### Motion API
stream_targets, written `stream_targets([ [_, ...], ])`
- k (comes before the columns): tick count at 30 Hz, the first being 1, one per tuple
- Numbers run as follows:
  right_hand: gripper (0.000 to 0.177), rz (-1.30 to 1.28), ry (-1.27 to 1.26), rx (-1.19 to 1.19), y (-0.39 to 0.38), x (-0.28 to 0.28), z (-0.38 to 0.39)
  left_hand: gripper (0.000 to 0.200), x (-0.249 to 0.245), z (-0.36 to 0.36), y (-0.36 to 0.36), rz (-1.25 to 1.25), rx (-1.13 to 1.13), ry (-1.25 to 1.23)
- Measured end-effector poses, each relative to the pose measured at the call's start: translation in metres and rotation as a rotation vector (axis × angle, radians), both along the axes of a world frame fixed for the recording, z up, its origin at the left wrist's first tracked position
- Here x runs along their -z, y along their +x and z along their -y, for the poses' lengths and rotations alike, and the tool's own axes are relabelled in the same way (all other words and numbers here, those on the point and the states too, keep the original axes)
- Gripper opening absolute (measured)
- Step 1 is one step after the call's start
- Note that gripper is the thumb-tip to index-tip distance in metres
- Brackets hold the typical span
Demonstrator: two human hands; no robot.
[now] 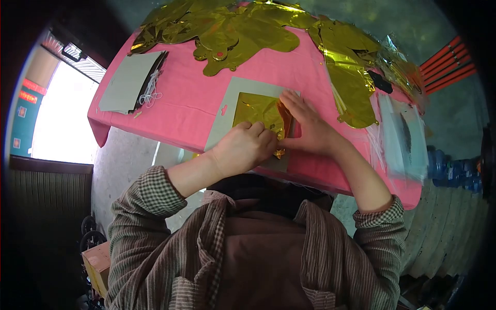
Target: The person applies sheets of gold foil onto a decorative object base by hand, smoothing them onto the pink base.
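A gray card with a small hanging slot lies near the front edge of the table. On it rests a folded piece of shiny gold foil, which looks like a flat foil balloon. My left hand is closed over the foil's near part, fingertips pinching at it; the exact grip is hidden by the knuckles. My right hand lies along the foil's right edge, fingers stretched and thumb apart, its thumb tip close to my left fingers. Crumpled foil shows between the two hands.
A pink cloth covers the table. Gray cards are stacked at left beside white strings. Flat gold foil balloons spread along the far side. Clear plastic bags lie at right; blue bottles stand beyond.
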State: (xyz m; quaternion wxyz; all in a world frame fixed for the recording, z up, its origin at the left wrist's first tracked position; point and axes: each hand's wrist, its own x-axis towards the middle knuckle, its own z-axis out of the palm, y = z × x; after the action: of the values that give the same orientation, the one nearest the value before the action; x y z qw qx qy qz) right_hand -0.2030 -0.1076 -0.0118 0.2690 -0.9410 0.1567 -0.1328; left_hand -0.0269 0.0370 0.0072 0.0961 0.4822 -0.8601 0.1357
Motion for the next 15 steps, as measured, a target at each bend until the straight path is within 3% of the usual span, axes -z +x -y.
stream_targets([
  [2,0.11,-0.168,0.002,0.018,0.001,-0.01,-0.01,0.025,0.0,0.002,0.001,-0.028,0.016,0.011],
  [5,0.117,-0.241,-0.072,-0.015,0.002,-0.001,-0.013,0.019,0.0,0.005,0.004,-0.06,0.045,0.029],
  [7,0.118,-0.255,-0.077,-0.006,0.002,-0.002,-0.016,0.015,-0.002,0.006,0.006,-0.064,0.057,0.035],
  [12,0.12,-0.29,-0.088,-0.006,0.002,-0.002,-0.016,0.034,-0.02,-0.003,0.012,-0.215,0.013,0.265],
  [15,0.121,-0.314,-0.124,-0.021,0.001,-0.003,-0.016,0.036,-0.014,-0.009,0.022,-0.283,0.045,0.267],
])
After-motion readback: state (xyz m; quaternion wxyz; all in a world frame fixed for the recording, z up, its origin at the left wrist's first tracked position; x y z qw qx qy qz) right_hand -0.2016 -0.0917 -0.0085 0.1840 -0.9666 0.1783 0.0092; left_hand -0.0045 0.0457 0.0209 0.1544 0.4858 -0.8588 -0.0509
